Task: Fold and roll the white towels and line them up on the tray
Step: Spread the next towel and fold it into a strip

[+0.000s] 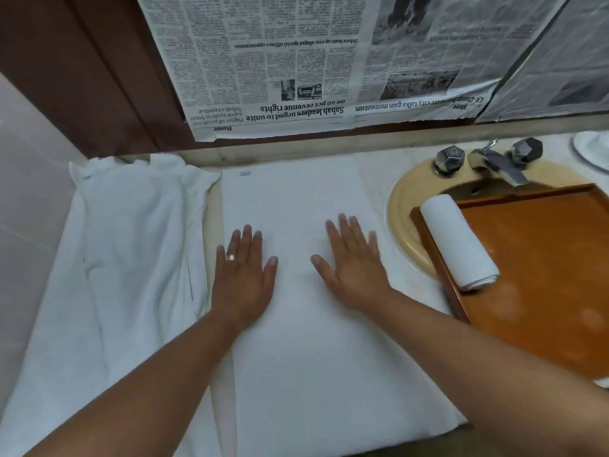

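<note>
Both hands, left hand (243,272) and right hand (354,263), press flat, fingers spread, on the folded towel (316,357).

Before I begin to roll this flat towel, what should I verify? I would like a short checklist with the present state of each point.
1. Flat towel lies smooth, without visible wrinkles: ok.
2. Left hand and right hand rest flat on it, fingers straight: ok.
3. Wooden tray has bare room beside the rolled towel: ok.
4. Tray sits steadily over the sink: cannot tell.
</note>
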